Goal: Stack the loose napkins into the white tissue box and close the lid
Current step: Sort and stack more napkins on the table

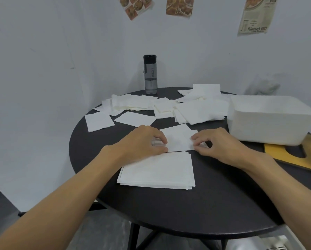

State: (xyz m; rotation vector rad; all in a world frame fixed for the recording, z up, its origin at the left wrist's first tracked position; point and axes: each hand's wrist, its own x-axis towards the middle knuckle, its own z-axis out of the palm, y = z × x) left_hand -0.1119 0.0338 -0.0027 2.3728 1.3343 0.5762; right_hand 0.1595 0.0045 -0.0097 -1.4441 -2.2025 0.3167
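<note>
Pinching a single napkin point(180, 139) from both sides, I had the left grip point(144, 141) grasping its left edge and the right grip point(217, 143) grasping its right corner. Both were low on the round black desk point(205, 204), which I judged was to square the sheet before laying it on the neat stack point(158, 170) just in front of it, nearer me. That stack sat on the desk, probably so the sheets could be lined up flat and moved into the box in one lot. The white tissue box point(271, 121) stood open at the right, near the right grip; I could not see inside it. Its wooden lid point(295, 156) lay flat at its near corner, out of the way. Most loose napkins point(169, 107) lay scattered across the far half, so the task looked far from done.
</note>
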